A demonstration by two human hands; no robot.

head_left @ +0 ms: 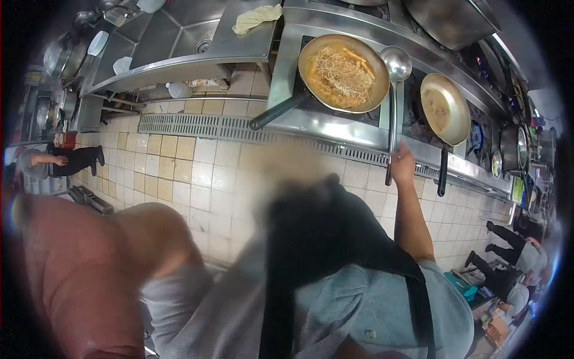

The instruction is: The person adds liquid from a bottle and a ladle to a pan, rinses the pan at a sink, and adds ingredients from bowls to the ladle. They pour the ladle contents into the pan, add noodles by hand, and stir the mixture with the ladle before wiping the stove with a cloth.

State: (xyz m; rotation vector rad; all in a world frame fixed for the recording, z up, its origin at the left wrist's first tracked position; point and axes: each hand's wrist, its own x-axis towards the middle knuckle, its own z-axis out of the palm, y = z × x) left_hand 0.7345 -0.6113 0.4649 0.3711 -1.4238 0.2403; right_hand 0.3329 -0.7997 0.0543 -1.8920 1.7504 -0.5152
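Observation:
My right hand [403, 164] is closed on the long handle of a metal ladle [396, 63]. The ladle's bowl sits at the right rim of a large frying pan [342, 73], which holds thin noodles or shreds in an orange-brown sauce. This pan rests on the stove with its black handle pointing to the lower left. Right of the ladle, a second frying pan [445, 110] has a little light brown liquid in it. My left hand [78, 275] is raised very close to the lens, large and blurred at the lower left. Its fingers cannot be made out.
A large pot [451, 23] stands behind the pans, and a blue burner flame [476, 136] burns at the right. A cloth [257, 19] lies on the steel counter beside a sink [179, 33]. Other people stand at far left and far right. A floor grate runs along the stove.

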